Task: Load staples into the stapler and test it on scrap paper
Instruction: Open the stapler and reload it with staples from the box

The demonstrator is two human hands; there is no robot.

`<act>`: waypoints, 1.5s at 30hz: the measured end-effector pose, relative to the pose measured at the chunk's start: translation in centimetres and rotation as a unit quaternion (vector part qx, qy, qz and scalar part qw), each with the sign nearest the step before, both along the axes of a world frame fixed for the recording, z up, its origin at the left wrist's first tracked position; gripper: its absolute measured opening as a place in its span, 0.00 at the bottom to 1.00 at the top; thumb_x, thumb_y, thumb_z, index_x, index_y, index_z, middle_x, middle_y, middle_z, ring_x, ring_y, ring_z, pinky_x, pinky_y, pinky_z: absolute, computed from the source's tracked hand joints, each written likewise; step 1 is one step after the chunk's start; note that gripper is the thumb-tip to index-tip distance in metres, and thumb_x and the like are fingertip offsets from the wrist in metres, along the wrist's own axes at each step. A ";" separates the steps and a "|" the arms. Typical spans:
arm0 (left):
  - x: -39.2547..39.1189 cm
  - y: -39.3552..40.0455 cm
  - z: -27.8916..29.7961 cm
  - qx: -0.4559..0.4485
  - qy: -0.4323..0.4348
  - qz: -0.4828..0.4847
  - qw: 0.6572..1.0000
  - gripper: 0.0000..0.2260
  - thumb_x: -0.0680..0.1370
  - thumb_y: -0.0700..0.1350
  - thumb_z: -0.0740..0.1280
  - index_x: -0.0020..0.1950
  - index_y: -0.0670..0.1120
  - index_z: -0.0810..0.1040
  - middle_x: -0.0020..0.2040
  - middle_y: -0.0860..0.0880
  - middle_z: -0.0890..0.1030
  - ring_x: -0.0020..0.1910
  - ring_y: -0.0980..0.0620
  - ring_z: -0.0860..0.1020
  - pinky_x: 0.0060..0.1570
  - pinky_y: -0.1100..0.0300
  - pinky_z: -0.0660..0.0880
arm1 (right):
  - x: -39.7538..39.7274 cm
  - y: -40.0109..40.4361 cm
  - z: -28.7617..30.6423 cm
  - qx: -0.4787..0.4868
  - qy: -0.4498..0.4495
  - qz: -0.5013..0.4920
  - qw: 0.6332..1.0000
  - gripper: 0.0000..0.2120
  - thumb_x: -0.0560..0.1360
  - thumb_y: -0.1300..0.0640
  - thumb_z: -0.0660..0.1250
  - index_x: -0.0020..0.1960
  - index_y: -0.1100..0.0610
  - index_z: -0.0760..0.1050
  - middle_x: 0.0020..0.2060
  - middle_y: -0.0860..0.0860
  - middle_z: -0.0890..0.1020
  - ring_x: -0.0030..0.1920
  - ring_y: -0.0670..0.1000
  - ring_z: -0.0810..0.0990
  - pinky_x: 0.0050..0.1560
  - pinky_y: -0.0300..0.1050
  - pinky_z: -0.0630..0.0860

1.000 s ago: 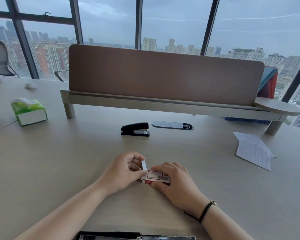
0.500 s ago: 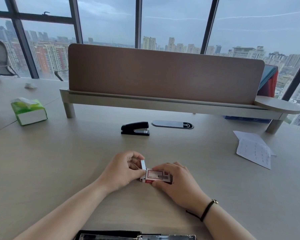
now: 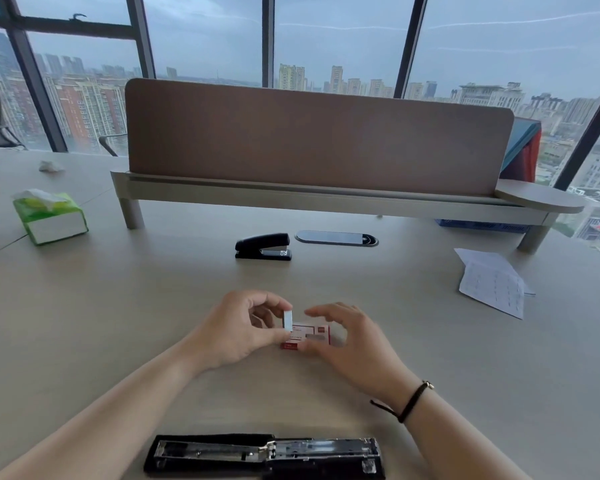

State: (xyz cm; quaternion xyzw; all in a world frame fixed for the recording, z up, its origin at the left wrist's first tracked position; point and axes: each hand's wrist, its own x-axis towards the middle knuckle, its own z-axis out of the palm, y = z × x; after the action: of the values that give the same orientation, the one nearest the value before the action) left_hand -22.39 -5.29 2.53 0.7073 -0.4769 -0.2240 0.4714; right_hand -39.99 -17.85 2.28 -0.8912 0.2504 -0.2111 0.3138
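Observation:
A black stapler lies swung fully open at the near edge of the desk, its metal channel facing up. My left hand pinches a short silvery strip of staples, held upright just above the left end of the small red-and-white staple box. My right hand hovers over the box's right side with fingers spread, thumb close to the box. A second black stapler, closed, sits farther back at the centre. Scrap paper lies at the right.
A green tissue pack stands at the left. A brown divider panel on a raised shelf spans the back, with an oval cable grommet in front of it. A crumpled tissue lies far left.
My left hand has lifted the staple strip up out of the box. My right hand has let go of the box and spread its fingers. The view has tilted down, showing the open stapler.

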 end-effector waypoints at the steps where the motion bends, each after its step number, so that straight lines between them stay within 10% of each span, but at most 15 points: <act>1: -0.7 0.3 0.5 -0.009 -0.002 -0.011 1.000 0.13 0.67 0.44 0.81 0.49 0.53 0.84 0.38 0.46 0.84 0.35 0.55 0.78 0.42 0.57 0.78 | -0.4 0.2 0.4 0.022 -0.023 -0.007 0.999 0.18 0.68 0.39 0.73 0.55 0.43 0.81 0.50 0.37 0.83 0.54 0.38 0.77 0.54 0.35 0.71; 11: -7.0 2.2 3.1 -0.115 -0.230 -0.022 0.966 0.11 0.66 0.51 0.81 0.44 0.50 0.85 0.34 0.58 0.81 0.35 0.59 0.79 0.35 0.73 0.72 | -3.7 3.4 3.3 0.195 -0.106 -0.032 0.974 0.06 0.66 0.55 0.80 0.38 0.55 0.84 0.31 0.50 0.86 0.29 0.43 0.79 0.33 0.39 0.75; 25: -11.2 6.3 1.5 -0.007 -0.238 -0.103 0.966 0.08 0.72 0.55 0.73 0.50 0.57 0.82 0.45 0.60 0.80 0.51 0.60 0.77 0.50 0.67 0.74 | -10.8 5.9 2.0 0.012 -0.011 0.077 0.997 0.07 0.68 0.57 0.74 0.38 0.45 0.82 0.36 0.44 0.84 0.42 0.45 0.80 0.44 0.30 0.72; 45: -11.3 6.2 0.5 0.004 -0.225 -0.126 0.966 0.03 0.74 0.50 0.73 0.44 0.53 0.86 0.44 0.60 0.82 0.45 0.62 0.81 0.47 0.64 0.77 | -11.2 5.3 0.0 0.005 -0.042 0.084 0.996 0.05 0.67 0.54 0.75 0.42 0.47 0.83 0.38 0.43 0.85 0.43 0.46 0.82 0.49 0.41 0.78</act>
State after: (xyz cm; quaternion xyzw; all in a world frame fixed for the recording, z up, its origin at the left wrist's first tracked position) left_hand -33.73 0.94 3.00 0.6755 -0.6549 -0.1185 0.3176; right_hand -51.17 -12.54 2.30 -0.8978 0.1624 -0.2198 0.3453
